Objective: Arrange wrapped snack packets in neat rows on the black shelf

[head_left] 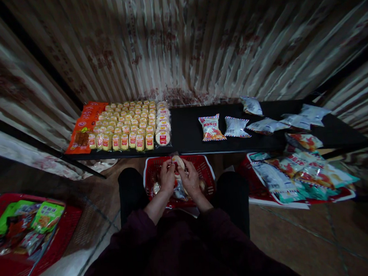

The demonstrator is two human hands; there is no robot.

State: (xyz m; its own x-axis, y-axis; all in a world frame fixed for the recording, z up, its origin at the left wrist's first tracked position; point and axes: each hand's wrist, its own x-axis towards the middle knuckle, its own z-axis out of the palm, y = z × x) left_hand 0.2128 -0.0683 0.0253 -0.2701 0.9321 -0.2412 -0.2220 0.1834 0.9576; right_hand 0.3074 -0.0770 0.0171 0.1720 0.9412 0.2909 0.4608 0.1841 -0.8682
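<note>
A small round wrapped cake (178, 161) is held between my hands above a red basket (210, 179). My left hand (168, 176) grips its left side, and my right hand (190, 178) has its fingers on the right side. More wrapped items lie in the basket below, partly hidden by my hands. On the black shelf (185, 129) ahead stand tight rows of yellow wrapped cakes (126, 127). Beside them runs a column of white round packs (163, 135), and an orange bag (82, 124) lies at their left end.
Several snack bags (211, 128) are spread over the shelf's right part. A second red basket (254, 187) at the right is heaped with bags. Another red basket (58, 237) with green packets stands on the floor at left. Pleated curtain (163, 41) hangs behind the shelf.
</note>
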